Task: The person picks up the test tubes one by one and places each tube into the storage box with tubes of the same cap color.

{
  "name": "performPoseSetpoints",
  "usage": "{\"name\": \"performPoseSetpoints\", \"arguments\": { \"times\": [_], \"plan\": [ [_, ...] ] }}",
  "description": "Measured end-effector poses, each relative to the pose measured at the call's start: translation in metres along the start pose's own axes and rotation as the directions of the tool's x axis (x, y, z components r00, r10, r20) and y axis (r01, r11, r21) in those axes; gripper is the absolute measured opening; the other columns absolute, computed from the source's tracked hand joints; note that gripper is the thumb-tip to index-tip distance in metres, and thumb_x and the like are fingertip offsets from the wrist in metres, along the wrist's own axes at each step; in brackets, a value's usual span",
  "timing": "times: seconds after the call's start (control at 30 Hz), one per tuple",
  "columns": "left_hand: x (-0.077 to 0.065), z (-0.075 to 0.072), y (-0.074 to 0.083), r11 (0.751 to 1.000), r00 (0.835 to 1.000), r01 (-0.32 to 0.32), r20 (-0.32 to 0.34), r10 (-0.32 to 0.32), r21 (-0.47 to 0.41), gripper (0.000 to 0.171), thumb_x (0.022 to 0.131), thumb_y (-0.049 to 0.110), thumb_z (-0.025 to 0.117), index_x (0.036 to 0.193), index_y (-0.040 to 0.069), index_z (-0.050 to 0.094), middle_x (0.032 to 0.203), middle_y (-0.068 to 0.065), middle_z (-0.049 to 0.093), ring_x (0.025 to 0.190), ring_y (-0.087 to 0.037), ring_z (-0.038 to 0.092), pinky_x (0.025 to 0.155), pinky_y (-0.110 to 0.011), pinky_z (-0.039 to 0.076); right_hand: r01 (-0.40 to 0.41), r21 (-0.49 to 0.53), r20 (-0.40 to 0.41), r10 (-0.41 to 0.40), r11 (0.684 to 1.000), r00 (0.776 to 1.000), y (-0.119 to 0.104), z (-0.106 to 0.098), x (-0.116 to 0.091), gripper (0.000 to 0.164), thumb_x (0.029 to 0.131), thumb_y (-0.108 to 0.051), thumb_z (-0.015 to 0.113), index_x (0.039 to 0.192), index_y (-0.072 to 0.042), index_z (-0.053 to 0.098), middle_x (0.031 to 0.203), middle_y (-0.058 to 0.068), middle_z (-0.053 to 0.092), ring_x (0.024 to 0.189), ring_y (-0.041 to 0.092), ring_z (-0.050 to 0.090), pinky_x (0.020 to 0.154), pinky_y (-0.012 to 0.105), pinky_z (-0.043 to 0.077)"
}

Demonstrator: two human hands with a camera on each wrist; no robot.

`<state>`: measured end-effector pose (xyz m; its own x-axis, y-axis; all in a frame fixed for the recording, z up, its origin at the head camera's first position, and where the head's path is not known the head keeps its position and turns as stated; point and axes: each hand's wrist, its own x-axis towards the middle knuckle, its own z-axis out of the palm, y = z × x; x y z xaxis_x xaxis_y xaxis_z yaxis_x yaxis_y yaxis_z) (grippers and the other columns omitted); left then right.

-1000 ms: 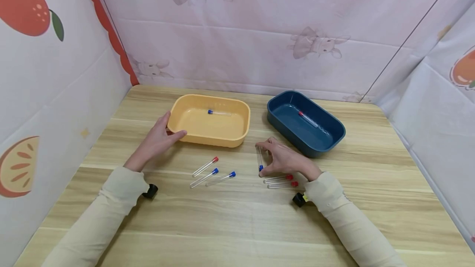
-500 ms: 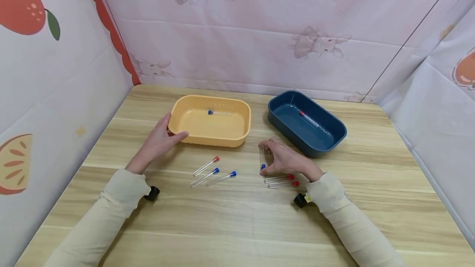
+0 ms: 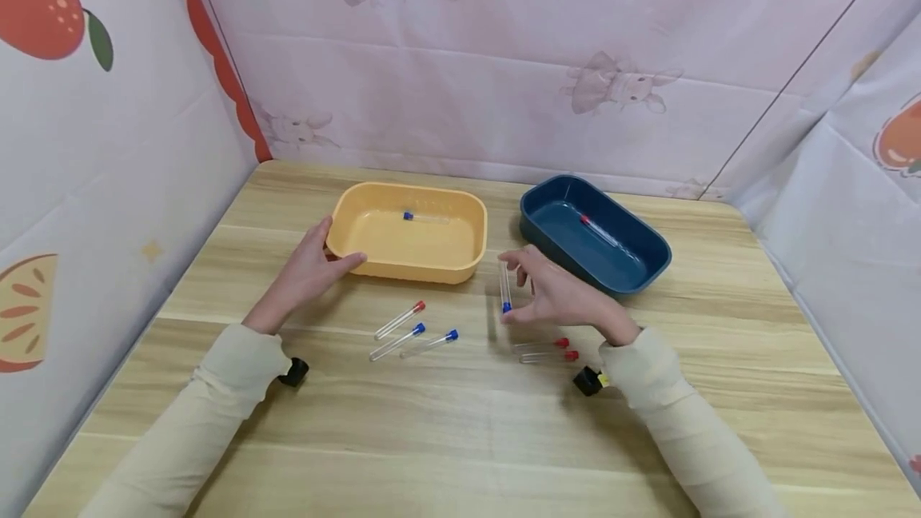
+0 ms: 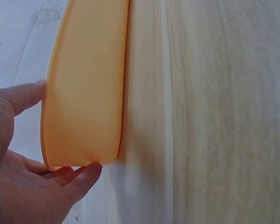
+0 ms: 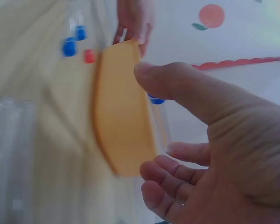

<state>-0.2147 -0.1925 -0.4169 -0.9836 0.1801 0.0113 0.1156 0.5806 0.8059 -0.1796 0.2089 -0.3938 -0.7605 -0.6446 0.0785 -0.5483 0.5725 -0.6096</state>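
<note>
- Right hand (image 3: 557, 290): the fingers hold a blue-capped tube (image 3: 506, 286), pinched lengthwise, thumb at the cap, forefinger at the far end; from where I stand, the tube appears clear of the counter (image 3: 432, 438).
- Left hand (image 3: 308, 272): the fingers grip the yellow tray (image 3: 420, 272) at its near left corner, thumb on the front rim, the others curled about the end wall.
- Within that tray, to the right of the left fingers and beyond them: a second blue-capped tube (image 3: 428, 219), lying flat.
- Just beyond the right fingers, to their right: the dark blue tray (image 3: 568, 254), set obliquely, a red-capped tube (image 3: 603, 233) lying inside.
- Nearer the person than the left fingers, to their right: a loose red-capped tube (image 3: 398, 320), then a left blue-capped tube (image 3: 397, 342) and a right blue-capped tube (image 3: 430, 344).
- Below the right hand, nearer the person than its fingers: an upper red-capped tube (image 3: 544, 344) and a lower red-capped tube (image 3: 550, 356), side by side.
</note>
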Motion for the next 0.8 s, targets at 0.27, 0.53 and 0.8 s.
{"name": "performPoseSetpoints", "arguments": {
  "times": [0.27, 0.53, 0.8],
  "plan": [
    [0.000, -0.002, 0.001, 1.000, 1.000, 0.016, -0.011, -0.015, 0.023, 0.092, 0.100, 0.024, 0.072, 0.164, -0.002, 0.012, 0.155, -0.033, 0.030, 0.139, -0.043, 0.042, 0.114, -0.053, 0.040, 0.014, -0.004, 0.002, -0.014, 1.000, 1.000, -0.016, -0.025, 0.025, 0.085, 0.081, -0.025, 0.090, 0.147, 0.003, 0.046, 0.130, 0.018, 0.053, 0.106, 0.028, 0.056, 0.087, 0.047, 0.054],
    [0.000, -0.001, 0.000, 0.998, 0.999, -0.025, -0.031, 0.027, 0.051, 0.093, 0.098, 0.025, 0.074, 0.162, -0.005, 0.014, 0.161, -0.031, 0.022, 0.137, -0.044, 0.042, 0.114, -0.054, 0.040, 0.016, 0.001, 0.023, -0.016, 1.000, 1.000, -0.027, -0.038, 0.057, 0.087, 0.084, -0.025, 0.088, 0.152, 0.003, 0.040, 0.137, 0.021, 0.052, 0.112, 0.031, 0.056, 0.090, 0.047, 0.053],
    [0.000, -0.001, 0.000, 0.997, 0.998, -0.044, -0.030, 0.046, 0.063, 0.094, 0.098, 0.027, 0.074, 0.162, -0.005, 0.014, 0.163, -0.030, 0.020, 0.140, -0.044, 0.039, 0.116, -0.055, 0.037, -0.023, -0.009, 0.073, 0.024, 1.000, 0.997, -0.033, -0.036, 0.093, 0.090, 0.086, -0.031, 0.085, 0.155, 0.002, 0.037, 0.138, 0.015, 0.050, 0.116, 0.028, 0.054, 0.089, 0.040, 0.052]
  ]
}}
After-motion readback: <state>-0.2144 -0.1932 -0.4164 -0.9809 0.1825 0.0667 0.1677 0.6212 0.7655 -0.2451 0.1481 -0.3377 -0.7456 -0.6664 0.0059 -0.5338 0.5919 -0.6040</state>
